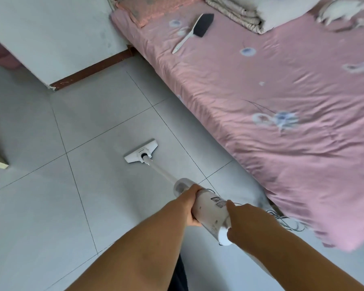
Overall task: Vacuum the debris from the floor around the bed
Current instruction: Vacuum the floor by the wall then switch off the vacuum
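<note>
A printed label (pixel 219 201) sits on top of the vacuum (pixel 209 213) body, just below the centre of the frame. It carries dark lines of print and what may be a barcode, too blurred to read. A small dark mark on the floor head (pixel 141 151) looks like a brand name, but it is too small to make out.

The vacuum is a white stick model. It has a fat cylindrical body, a translucent section at its front end and a slim pale tube (pixel 162 171) running up and left to the flat, wide floor head. The head lies flat on the grey tiled floor (pixel 82 127) a little left of centre, beside a grout line and apart from the bed (pixel 282 127).

The left hand (pixel 190 206) grips the body from its left side, fingers curled under it. The right hand (pixel 247 222) holds the rear end, thumb lying on top next to the label. Its fingers are hidden underneath.

The bed fills the right side of the frame under a wrinkled pink sheet printed with pale blue flowers. A white-handled brush (pixel 198 26) with a dark head lies on the sheet at upper centre, with folded blankets (pixel 240 15) just to its right. Thin dark wires (pixel 282 219) trail on the floor by the bed's lower edge, right of the hands.
</note>
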Demonstrator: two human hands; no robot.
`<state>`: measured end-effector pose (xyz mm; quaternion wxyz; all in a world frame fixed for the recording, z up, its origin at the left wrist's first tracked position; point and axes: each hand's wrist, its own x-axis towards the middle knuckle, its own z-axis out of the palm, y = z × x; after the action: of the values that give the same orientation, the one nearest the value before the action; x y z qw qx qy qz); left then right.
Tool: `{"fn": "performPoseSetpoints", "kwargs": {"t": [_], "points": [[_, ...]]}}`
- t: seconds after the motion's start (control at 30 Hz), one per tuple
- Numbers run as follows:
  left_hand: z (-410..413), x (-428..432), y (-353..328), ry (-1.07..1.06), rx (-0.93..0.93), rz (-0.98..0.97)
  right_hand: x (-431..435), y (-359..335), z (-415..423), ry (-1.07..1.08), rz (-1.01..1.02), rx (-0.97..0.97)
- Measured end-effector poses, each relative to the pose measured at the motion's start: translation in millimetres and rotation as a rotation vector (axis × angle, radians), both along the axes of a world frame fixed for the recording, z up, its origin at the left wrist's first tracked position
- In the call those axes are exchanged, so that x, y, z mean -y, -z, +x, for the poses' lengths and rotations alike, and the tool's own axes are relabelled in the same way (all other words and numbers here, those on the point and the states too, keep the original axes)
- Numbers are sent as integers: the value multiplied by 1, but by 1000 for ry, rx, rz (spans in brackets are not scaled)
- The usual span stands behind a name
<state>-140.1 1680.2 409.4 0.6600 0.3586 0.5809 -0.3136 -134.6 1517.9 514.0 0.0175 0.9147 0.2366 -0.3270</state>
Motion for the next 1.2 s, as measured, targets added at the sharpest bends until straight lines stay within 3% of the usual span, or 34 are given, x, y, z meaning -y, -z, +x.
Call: {"fn": "performPoseSetpoints", "kwargs": {"t": [0.23, 0.43, 0.7, 1.03, 1.13, 1.2], "points": [[-29, 115, -25, 116, 11, -63, 107, -26, -48, 82, -43, 29], [-33, 153, -40, 176, -2, -91, 139, -46, -62, 133, -32, -9], [4, 110, -16, 220, -7, -10, 99, -22, -34, 204, -9, -26], [68, 36, 9, 79, 48, 0, 29, 6, 34, 207, 92, 4], [81, 16, 20, 60, 33, 20, 12, 12, 48, 260, 152, -85], [83, 8, 26, 32, 39, 8, 4, 19, 50, 414, 240, -224]]}}
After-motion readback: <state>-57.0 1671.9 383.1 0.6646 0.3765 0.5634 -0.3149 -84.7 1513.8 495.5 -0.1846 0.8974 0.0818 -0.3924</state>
